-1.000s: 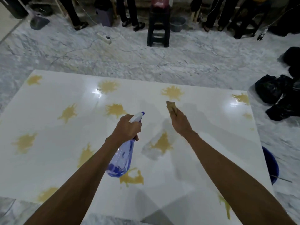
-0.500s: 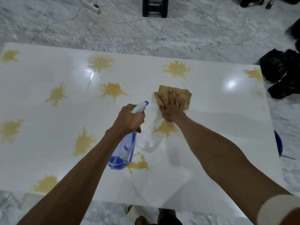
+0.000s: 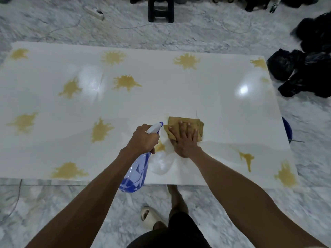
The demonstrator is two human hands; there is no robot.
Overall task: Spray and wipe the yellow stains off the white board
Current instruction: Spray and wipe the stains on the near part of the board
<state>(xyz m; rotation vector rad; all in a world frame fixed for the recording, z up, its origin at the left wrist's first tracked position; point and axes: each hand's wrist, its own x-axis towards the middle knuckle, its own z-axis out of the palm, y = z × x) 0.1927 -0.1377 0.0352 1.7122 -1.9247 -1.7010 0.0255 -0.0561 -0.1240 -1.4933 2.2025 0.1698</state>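
A glossy white board (image 3: 179, 97) lies flat on a grey-veined marble floor (image 3: 53, 212), dotted with yellow stains (image 3: 187, 61) across most of its face. At the near middle of the board, a person's right hand (image 3: 186, 140) presses a folded tan cloth (image 3: 186, 123) flat against the surface, fingers (image 3: 188, 128) straight and spread apart over it. Just to the left of those fingers, the left hand (image 3: 144, 138) grips the neck of a spray bottle (image 3: 136, 172), its fingers curled round the white trigger head, whose nozzle nearly touches the cloth's left edge. The translucent blue bottle hangs tilted past the board's near edge, with a little blue liquid pooled at its low end. A wet patch (image 3: 161, 163) glistens just below the right palm, and part of a stain shows between the two hands. Beyond the fingers, open white surface runs to the far edge, bright with two ceiling-light reflections. Right of the fingers the board is bare as far as stains near its right corner. Off that right edge sit a blue bucket (image 3: 287, 129) and black bags (image 3: 304, 68). Farther back stand a black stool (image 3: 160, 9) and a power strip (image 3: 94, 12) with trailing cords.
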